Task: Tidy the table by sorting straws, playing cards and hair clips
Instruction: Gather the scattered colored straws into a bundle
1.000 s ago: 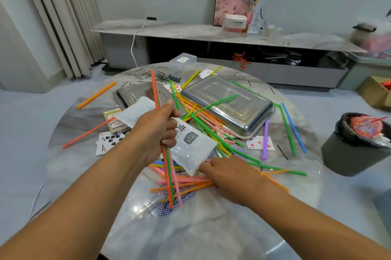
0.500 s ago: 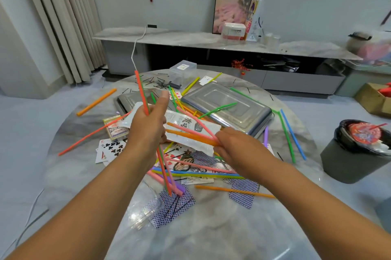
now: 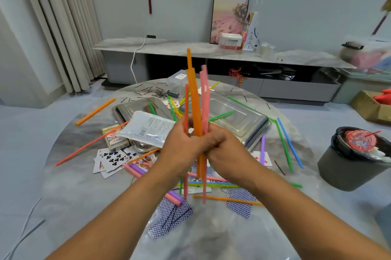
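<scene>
Hands meet above the desk [image 3: 88, 200], left hand [image 3: 179, 149] and right hand [image 3: 230, 151] both curled tight round one bundle of straws [image 3: 195, 111], which stands nearly upright, long axis vertical, just in front of the metal tray [image 3: 239, 120].

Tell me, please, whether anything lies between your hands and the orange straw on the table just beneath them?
Nothing visible does. The orange straw lies bare on the table beside blue-backed cards; both hands are busy gripping the straw bundle.
</scene>
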`<control>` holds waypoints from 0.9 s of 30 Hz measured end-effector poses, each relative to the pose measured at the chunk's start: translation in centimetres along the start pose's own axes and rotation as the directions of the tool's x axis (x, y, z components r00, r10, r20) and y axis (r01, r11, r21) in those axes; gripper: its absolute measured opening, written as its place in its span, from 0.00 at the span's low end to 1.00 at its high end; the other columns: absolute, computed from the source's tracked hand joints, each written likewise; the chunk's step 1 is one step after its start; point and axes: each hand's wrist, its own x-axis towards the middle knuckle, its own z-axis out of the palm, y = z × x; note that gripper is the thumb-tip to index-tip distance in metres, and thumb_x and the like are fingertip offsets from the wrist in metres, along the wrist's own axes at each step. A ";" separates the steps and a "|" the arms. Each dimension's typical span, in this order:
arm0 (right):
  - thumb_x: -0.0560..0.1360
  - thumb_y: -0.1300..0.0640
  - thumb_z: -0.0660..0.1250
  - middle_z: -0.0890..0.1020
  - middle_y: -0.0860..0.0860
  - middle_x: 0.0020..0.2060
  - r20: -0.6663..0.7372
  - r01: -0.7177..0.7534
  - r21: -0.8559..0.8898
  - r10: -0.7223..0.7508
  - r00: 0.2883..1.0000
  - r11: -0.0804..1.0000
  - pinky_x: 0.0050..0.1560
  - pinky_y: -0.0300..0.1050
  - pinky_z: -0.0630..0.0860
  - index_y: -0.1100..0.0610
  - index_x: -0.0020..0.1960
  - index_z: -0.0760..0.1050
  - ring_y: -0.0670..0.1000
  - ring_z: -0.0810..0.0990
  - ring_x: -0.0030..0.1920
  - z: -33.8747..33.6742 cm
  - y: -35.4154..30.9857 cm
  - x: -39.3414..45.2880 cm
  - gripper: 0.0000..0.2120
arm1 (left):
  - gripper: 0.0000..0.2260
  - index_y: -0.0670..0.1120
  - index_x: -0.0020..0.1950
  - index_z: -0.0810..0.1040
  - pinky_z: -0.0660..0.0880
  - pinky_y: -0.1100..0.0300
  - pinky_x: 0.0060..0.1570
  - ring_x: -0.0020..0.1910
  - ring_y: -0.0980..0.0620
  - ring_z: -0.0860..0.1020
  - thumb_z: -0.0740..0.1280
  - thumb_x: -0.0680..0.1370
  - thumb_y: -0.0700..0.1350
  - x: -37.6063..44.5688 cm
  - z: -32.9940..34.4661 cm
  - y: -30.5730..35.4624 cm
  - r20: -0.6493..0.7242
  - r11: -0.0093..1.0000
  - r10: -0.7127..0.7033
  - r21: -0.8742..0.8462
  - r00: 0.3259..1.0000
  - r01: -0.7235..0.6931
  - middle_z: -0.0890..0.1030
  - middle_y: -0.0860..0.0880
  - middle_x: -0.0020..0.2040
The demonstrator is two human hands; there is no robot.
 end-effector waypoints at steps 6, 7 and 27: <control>0.77 0.55 0.65 0.80 0.49 0.43 0.027 -0.001 -0.179 0.006 1.000 0.984 0.44 0.55 0.80 0.52 0.55 0.72 0.51 0.81 0.38 0.7 1.3 -0.6 0.08 | 0.13 0.47 0.49 0.81 0.79 0.60 0.37 0.39 0.55 0.82 0.67 0.77 0.56 -0.3 0.4 -0.7 -0.139 0.996 -0.033 0.079 0.990 0.044 0.83 0.44 0.43; 0.76 0.56 0.67 0.79 0.49 0.45 0.035 0.012 -0.202 -0.005 0.999 0.979 0.45 0.53 0.80 0.51 0.56 0.71 0.51 0.81 0.39 0.8 1.3 -0.7 0.09 | 0.14 0.48 0.48 0.81 0.80 0.57 0.39 0.40 0.53 0.83 0.65 0.77 0.57 -0.3 0.4 -0.7 -0.140 0.995 -0.043 0.081 0.989 0.055 0.84 0.46 0.42; 0.73 0.58 0.67 0.77 0.54 0.52 0.291 0.040 -0.864 0.434 0.853 0.502 0.36 0.45 0.69 0.53 0.54 0.69 0.56 0.75 0.47 0.3 8.0 -2.0 0.12 | 0.10 0.46 0.44 0.75 0.68 0.62 0.31 0.27 0.56 0.66 0.61 0.83 0.48 2.3 -5.6 1.4 -0.209 0.960 -0.166 -0.257 0.964 0.109 0.70 0.53 0.30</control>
